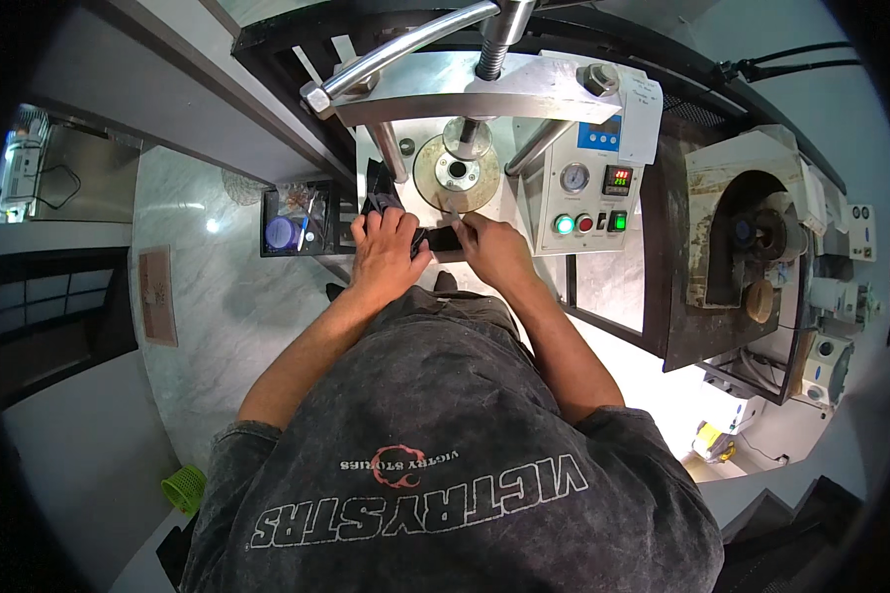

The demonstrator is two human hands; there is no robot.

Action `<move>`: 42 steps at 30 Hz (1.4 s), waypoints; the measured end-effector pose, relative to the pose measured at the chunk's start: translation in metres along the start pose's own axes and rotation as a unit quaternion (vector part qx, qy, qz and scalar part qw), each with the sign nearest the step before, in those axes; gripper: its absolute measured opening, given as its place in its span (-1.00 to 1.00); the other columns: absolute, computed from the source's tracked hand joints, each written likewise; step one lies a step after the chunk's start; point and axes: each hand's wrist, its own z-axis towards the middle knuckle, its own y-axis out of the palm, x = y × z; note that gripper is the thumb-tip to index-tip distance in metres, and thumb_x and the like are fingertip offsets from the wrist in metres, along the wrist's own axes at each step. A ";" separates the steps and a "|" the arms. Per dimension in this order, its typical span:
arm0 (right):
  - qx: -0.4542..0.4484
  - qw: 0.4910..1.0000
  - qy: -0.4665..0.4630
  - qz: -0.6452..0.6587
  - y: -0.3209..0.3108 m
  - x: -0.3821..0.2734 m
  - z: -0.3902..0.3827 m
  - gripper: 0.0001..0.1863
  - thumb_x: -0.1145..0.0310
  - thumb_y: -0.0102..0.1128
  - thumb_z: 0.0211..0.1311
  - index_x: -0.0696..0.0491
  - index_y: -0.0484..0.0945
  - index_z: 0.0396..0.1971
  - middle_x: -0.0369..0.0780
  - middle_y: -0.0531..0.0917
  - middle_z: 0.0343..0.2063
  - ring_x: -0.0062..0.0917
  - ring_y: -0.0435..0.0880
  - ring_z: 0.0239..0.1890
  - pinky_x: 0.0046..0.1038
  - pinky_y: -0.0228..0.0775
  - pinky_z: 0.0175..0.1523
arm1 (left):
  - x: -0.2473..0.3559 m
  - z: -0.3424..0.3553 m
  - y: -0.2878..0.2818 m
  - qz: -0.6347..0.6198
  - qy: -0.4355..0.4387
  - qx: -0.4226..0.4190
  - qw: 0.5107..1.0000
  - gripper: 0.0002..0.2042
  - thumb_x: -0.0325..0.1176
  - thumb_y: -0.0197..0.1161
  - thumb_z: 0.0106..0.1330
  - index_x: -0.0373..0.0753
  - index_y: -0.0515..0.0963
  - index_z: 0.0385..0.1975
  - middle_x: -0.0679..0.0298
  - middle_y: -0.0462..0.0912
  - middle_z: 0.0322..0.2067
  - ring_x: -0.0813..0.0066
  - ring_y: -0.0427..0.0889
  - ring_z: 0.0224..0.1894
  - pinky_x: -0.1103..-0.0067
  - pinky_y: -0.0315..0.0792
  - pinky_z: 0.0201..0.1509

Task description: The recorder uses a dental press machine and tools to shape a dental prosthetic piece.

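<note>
My left hand (388, 255) is at the front edge of a metal press, its fingers bent over a crumpled black piece (379, 183), perhaps cloth or film. The black piece also shows between thumb and forefinger. My right hand (497, 253) is closed at the same edge, a thin shiny tip (452, 211) showing by its thumb. What its fingers hold is mostly hidden. Between the hands lies a dark flat strip (444, 240). Just beyond stands the press's round plate (428, 174) with a bolted metal hub (457, 171), under a round ram (468, 138).
A steel crossbar (485, 104) with a lever (405, 47) spans the press. To the right is a control panel (580, 203) with lit buttons and a gauge. A black tray (302, 237) holding a purple-lidded jar (282, 233) sits left. Farther right stands a stained housing (717, 222).
</note>
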 end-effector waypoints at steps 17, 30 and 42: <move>0.029 0.998 0.036 0.031 0.006 0.016 -0.002 -0.62 0.06 0.06 0.44 0.08 0.67 -0.27 0.02 0.69 -0.51 -0.01 0.70 -0.39 -0.08 0.52 -0.25 | 0.001 0.002 0.000 0.008 0.009 0.002 1.000 -0.68 -0.26 0.34 0.13 -0.24 0.51 -0.16 0.17 0.41 -0.14 0.16 0.37 -0.04 0.19 0.11 0.13; 0.058 0.987 0.071 0.129 -0.003 0.026 -0.012 -0.70 0.15 0.03 0.48 -0.03 0.55 0.04 0.00 0.70 -0.50 0.01 0.69 -0.41 -0.01 0.49 -0.28 | 0.000 0.001 -0.001 0.003 0.014 0.004 1.000 -0.67 -0.24 0.33 0.14 -0.24 0.51 -0.15 0.17 0.42 -0.14 0.16 0.37 -0.05 0.20 0.11 0.14; 0.087 0.985 0.040 0.145 -0.001 0.028 -0.013 -0.66 0.23 0.11 0.38 -0.11 0.60 0.11 -0.02 0.74 -0.34 -0.08 0.73 -0.27 -0.13 0.54 -0.16 | 0.002 0.001 0.000 0.004 0.012 0.018 1.000 -0.68 -0.24 0.34 0.14 -0.22 0.51 -0.16 0.17 0.44 -0.14 0.17 0.38 -0.05 0.21 0.11 0.16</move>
